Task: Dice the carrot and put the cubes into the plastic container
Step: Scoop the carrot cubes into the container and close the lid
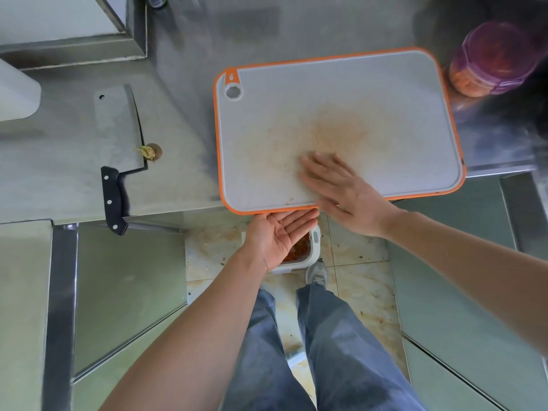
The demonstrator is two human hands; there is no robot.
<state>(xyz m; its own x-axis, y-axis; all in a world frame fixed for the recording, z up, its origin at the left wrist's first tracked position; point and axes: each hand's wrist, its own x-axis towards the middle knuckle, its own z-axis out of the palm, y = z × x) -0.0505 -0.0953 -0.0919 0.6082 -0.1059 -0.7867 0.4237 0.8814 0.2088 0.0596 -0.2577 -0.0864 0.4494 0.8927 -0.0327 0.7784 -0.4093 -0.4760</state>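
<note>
Fingers (321, 165) of your right hand (344, 194) are lying straight and flat on the grey plastic cutting board with the orange rim (341, 93), near its front edge. Your left hand (278, 237) is hanging palm up just under that edge, open and holding nothing. The small orange carrot cubes (298, 251) are sitting in the white plastic container (315, 239) on the floor (355, 280) below it. The big steel cleaver with the black handle (118, 126) is lying on the shiny steel tabletop (184, 84).
</note>
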